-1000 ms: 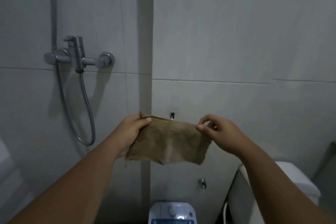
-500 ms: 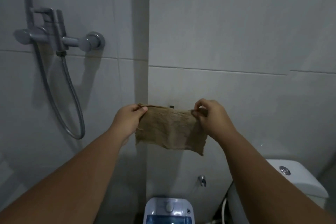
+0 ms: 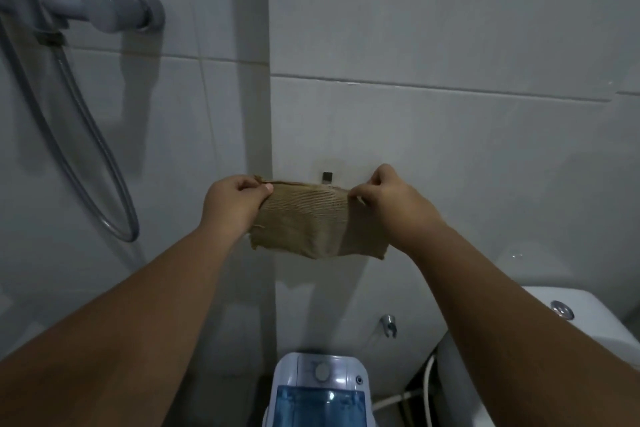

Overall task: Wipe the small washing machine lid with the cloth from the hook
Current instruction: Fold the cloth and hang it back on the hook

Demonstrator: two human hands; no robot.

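Observation:
A tan ribbed cloth (image 3: 308,222) hangs stretched between both hands in front of the tiled wall. My left hand (image 3: 230,206) pinches its upper left corner, and my right hand (image 3: 391,201) pinches the upper right corner. The small dark hook (image 3: 326,177) on the wall shows just above the cloth's top edge, apart from it. Far below, at the bottom middle, stands the small washing machine (image 3: 318,392), white with a round knob and a see-through blue lid (image 3: 318,404).
A grey shower mixer (image 3: 114,10) with a looping hose (image 3: 114,184) is fixed to the wall at upper left. A white toilet cistern (image 3: 588,326) stands at lower right. A small wall tap (image 3: 388,323) sits between cistern and washing machine.
The view has tilted down and moved closer, so more of the washing machine shows. Both hands keep the cloth stretched, now slightly nearer together and just under the hook.

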